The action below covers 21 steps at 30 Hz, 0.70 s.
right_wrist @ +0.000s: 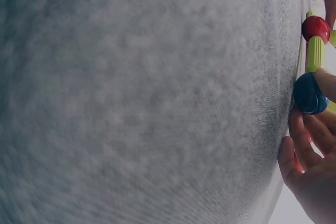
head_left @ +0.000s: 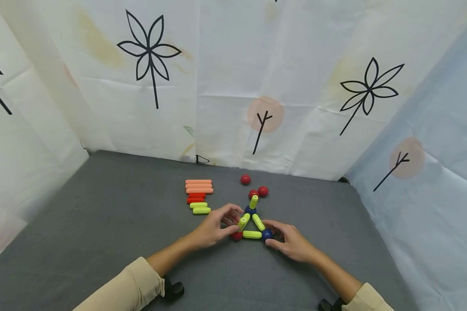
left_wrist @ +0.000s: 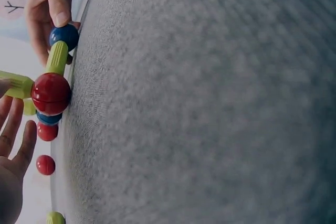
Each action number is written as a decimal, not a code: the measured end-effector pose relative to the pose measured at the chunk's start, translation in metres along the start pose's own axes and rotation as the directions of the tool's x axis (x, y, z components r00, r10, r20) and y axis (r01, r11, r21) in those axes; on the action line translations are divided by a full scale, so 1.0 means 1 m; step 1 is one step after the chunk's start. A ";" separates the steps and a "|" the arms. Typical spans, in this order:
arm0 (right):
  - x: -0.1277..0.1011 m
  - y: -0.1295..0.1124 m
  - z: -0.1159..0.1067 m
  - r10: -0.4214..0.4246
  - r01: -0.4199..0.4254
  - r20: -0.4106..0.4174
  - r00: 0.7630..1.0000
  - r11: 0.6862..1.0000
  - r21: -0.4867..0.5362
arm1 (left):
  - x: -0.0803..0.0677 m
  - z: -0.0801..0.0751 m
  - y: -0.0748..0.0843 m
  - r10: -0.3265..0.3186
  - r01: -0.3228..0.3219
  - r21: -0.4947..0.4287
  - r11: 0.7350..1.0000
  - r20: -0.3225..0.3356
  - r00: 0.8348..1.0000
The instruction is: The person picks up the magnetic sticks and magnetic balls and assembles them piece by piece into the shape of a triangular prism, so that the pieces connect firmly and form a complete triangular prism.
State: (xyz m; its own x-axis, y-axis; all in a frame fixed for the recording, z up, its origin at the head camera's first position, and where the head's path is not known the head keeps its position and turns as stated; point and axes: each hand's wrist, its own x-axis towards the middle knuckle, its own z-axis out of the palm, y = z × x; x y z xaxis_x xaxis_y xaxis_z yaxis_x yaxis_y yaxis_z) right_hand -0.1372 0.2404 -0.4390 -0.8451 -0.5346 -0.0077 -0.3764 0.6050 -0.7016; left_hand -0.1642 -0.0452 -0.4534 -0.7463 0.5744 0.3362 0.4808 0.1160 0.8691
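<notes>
A triangle of yellow-green building rods (head_left: pixel 252 234) joined by balls lies on the grey table. Its near left corner is a red ball (head_left: pixel 237 236), from which a short rod (left_wrist: pixel 19 85) stands up. My left hand (head_left: pixel 218 226) pinches that upright rod between thumb and fingers. At the near right corner is a blue ball (right_wrist: pixel 310 94), gripped by the thumb and fingers of my right hand (head_left: pixel 293 242). The far corner, another blue ball (head_left: pixel 251 210), carries a second upright rod (head_left: pixel 254 201).
Behind the triangle lie loose red balls (head_left: pixel 245 179). To the left, orange rods (head_left: pixel 199 186), red rods (head_left: pixel 196 200) and yellow-green rods (head_left: pixel 201 211) lie in a column. A printed white cloth (head_left: pixel 225 125) hangs along the back and sides of the table (head_left: pixel 132 207).
</notes>
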 end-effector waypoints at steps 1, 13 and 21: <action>0.000 0.000 0.000 -0.003 0.003 0.000 1.000 1.000 0.000 | 0.000 0.000 0.000 0.000 0.000 0.005 1.000 0.003 1.000; 0.034 0.009 -0.029 0.005 -0.006 -0.076 0.997 1.000 -0.021 | -0.001 -0.009 -0.012 -0.157 0.139 0.116 0.983 0.162 0.974; 0.077 0.024 -0.042 0.082 -0.100 -0.187 0.979 0.991 -0.087 | 0.001 -0.010 -0.017 -0.202 0.189 0.085 0.978 0.197 0.959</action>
State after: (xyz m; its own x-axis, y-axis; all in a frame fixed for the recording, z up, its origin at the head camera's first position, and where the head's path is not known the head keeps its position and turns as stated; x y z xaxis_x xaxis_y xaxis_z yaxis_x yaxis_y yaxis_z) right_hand -0.2275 0.2389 -0.4265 -0.9291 -0.3636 0.0679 -0.3218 0.7040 -0.6331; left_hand -0.1779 -0.0548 -0.4645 -0.7225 0.6872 0.0756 0.3687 0.2904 0.8830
